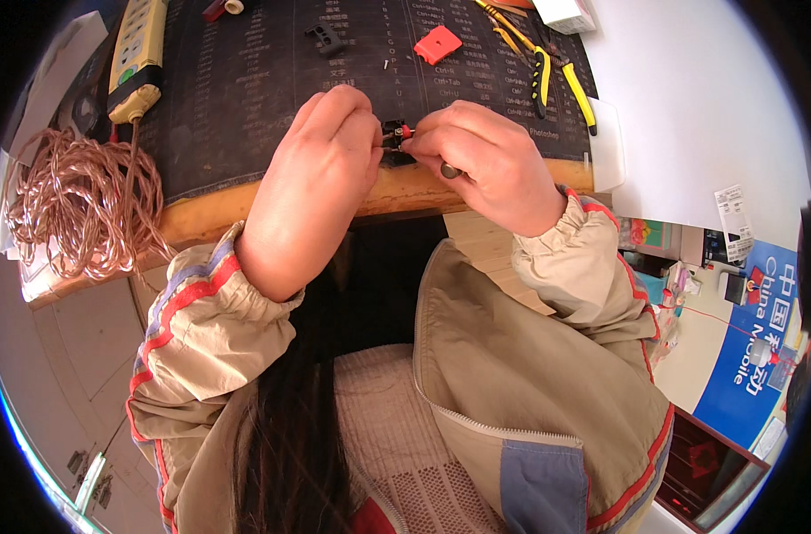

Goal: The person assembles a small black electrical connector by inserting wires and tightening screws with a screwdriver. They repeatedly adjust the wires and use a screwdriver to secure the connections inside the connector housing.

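Close to the table's front edge, a small black part [393, 140] with metal bits lies between my fingertips. My left hand [325, 151] is closed in a pinch at its left side, fingers mostly turned away from view. From the right, my right hand [487, 158] has its thumb and fingers pressed together, with a small red piece [406, 132] at their tips. A tool with a dark rounded end [451, 170] sticks out of the right hand; its kind is hidden by the fingers. Farther back lie a red plastic shell [437, 44] and a black plastic shell [324, 38].
Yellow-and-black pliers [541, 80] lie at the far right of the dark printed mat [236, 107]. A white box [566, 14] stands behind them. On the left are a power strip [137, 62] and a coiled cable [85, 205]. A tiny screw [386, 64] lies mid-mat.
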{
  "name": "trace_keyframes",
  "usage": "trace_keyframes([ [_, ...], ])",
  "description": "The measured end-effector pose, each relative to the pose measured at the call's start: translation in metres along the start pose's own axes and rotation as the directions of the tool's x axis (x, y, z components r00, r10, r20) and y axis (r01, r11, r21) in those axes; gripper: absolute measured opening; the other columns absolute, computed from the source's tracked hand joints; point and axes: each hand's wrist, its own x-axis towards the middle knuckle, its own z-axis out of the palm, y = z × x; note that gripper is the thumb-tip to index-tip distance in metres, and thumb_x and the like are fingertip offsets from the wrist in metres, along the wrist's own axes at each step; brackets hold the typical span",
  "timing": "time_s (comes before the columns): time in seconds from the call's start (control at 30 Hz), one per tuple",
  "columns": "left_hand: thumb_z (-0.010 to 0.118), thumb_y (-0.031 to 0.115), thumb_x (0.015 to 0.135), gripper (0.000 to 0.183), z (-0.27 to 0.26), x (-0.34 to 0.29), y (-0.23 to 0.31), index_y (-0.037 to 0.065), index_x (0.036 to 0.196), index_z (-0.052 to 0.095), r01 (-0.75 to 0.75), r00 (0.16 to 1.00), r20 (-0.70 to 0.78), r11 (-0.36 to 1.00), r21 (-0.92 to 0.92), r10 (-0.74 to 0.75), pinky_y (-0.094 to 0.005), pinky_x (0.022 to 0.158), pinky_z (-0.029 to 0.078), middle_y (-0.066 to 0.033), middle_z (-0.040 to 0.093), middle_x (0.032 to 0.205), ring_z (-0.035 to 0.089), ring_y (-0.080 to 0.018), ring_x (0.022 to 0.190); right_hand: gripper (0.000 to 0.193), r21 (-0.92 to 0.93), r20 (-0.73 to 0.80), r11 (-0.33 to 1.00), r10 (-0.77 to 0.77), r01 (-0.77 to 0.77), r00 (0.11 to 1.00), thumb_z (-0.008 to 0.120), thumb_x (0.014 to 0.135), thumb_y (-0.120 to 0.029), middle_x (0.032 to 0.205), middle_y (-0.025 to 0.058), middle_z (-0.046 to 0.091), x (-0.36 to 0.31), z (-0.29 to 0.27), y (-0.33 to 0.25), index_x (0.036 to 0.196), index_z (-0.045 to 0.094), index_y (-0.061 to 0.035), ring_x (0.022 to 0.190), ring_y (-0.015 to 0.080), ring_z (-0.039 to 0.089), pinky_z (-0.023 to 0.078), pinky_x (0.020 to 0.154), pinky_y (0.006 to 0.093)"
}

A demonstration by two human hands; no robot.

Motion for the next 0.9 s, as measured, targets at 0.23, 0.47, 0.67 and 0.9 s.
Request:
trace_keyframes([
  [0.23, 0.072, -0.008, 0.079, 0.021, 0.012, -0.011, -0.001, -0.002, 0.096, 0.063, 0.144, 0.981, -0.099, 0.970, -0.196, -0.165, -0.0420, 0.085, 0.053, -0.0153, 0.060, 0.106, 0.060, -0.0362, 0.096, 0.030, -0.011, 0.007, 0.998, -0.058, 0.058, 0.998, 0.068, 0.071, 0.016, 0.096, 0.0097, 0.068, 0.000, -0.002, 0.005, 0.097, 0.071, 0.0014, 0.081, 0.0256, 0.065, 0.054, 0.066, 0.0352],
  [0.47, 0.072, -0.003, 0.078, 0.017, 0.002, -0.006, 0.001, -0.002, 0.094, 0.065, 0.067, 0.997, -0.043, 0.994, -0.090, -0.071, -0.0397, 0.083, 0.054, -0.0138, 0.060, 0.104, 0.061, -0.0330, 0.094, 0.023, -0.051, 0.016, 0.997, -0.060, 0.060, 0.998, 0.069, 0.076, 0.005, 0.094, 0.0091, 0.069, -0.001, -0.002, 0.006, 0.098, 0.069, -0.0018, 0.085, 0.0274, 0.066, 0.057, 0.071, 0.0367],
  [0.67, 0.064, -0.001, 0.075, 0.016, -0.025, 0.022, 0.012, -0.003, 0.091, 0.063, -0.182, 0.944, 0.309, 0.963, 0.200, 0.115, -0.0362, 0.088, 0.053, -0.0160, 0.059, 0.102, 0.060, -0.0324, 0.097, 0.026, -0.118, 0.015, 0.990, -0.079, 0.080, 0.997, 0.070, 0.073, 0.000, 0.095, 0.0087, 0.070, -0.001, -0.004, 0.005, 0.099, 0.071, -0.0029, 0.086, 0.0273, 0.067, 0.058, 0.073, 0.0362],
  [0.9, 0.067, 0.001, 0.073, 0.014, -0.023, 0.031, 0.000, 0.001, 0.087, 0.068, -0.312, 0.906, 0.368, 0.917, 0.249, 0.209, -0.0354, 0.088, 0.053, -0.0108, 0.065, 0.098, 0.061, -0.0303, 0.095, 0.023, -0.106, -0.042, 0.989, -0.110, 0.105, 0.993, 0.071, 0.074, -0.002, 0.096, 0.0079, 0.070, -0.003, 0.000, 0.010, 0.097, 0.071, -0.0032, 0.087, 0.0272, 0.068, 0.058, 0.073, 0.0359],
])
